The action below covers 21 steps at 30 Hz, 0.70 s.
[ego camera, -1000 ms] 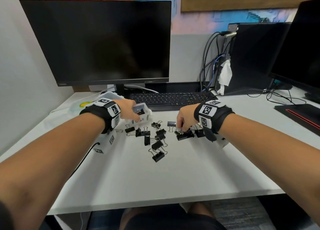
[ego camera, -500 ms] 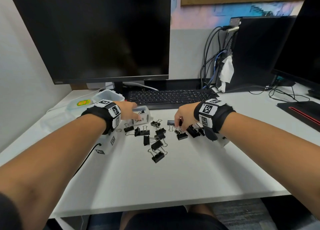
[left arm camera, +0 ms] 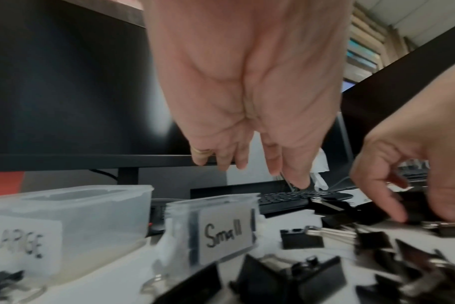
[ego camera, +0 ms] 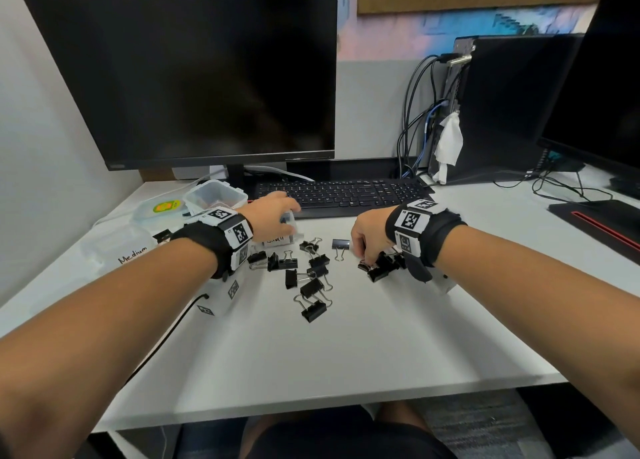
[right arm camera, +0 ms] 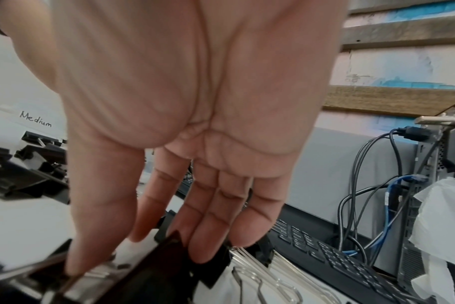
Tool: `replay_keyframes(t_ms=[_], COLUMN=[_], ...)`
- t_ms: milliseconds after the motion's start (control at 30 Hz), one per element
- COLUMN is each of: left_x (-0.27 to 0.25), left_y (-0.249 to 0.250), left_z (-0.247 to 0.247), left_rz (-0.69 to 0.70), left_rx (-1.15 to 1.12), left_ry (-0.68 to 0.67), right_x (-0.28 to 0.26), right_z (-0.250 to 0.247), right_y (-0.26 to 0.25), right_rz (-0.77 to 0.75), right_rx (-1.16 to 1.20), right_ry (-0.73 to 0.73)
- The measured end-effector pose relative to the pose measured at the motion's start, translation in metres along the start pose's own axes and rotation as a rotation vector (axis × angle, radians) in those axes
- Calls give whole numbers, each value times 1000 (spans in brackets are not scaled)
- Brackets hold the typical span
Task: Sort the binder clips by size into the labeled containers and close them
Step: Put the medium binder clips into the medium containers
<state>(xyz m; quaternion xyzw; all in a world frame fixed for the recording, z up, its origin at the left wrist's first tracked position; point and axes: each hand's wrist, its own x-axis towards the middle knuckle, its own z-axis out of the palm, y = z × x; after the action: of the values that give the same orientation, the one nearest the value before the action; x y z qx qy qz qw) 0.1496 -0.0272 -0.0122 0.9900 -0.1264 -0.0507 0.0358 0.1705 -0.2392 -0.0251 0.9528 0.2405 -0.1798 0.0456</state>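
Several black binder clips (ego camera: 313,280) lie scattered mid-desk. My left hand (ego camera: 277,218) hovers over the clear box labelled Small (left arm camera: 222,228); in the left wrist view its fingers (left arm camera: 296,176) hang loosely with nothing seen between them. The open box labelled LARGE (left arm camera: 65,216) stands just left of it, and a clear container marked Medium (ego camera: 119,249) sits nearer the left edge. My right hand (ego camera: 365,263) reaches down into a right-hand cluster of clips, where thumb and fingers pinch one black clip (right arm camera: 153,273) still on the desk.
A keyboard (ego camera: 346,195) and a monitor (ego camera: 187,78) stand just behind the work area. A lid with a yellow-green sticker (ego camera: 162,207) lies by the LARGE box. A black cable (ego camera: 166,334) runs under my left forearm. A computer tower (ego camera: 512,109) and a second monitor stand right.
My left hand has gone from holding the Small box tilted to hovering above it, the box now standing. My right hand rose slightly, then dropped back onto the right-hand clips.
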Motion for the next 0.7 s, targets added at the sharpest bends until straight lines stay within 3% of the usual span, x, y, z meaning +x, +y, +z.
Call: replay_keyframes(t_ms=[267,433,700], left_x=[-13,-13,-18], left_y=[54,81,109], left_z=[-1,2,8], left_rz=[196,219,209], left_rx=[56,128,187], left_ry=[-257,-412,-473], right_x=[-13,-24,-34], right_z=[-1,-1,8], right_y=[6,11,20], right_rz=[30,25,-6], right_rx=[8,15,89], right_ry=[11,47,-30])
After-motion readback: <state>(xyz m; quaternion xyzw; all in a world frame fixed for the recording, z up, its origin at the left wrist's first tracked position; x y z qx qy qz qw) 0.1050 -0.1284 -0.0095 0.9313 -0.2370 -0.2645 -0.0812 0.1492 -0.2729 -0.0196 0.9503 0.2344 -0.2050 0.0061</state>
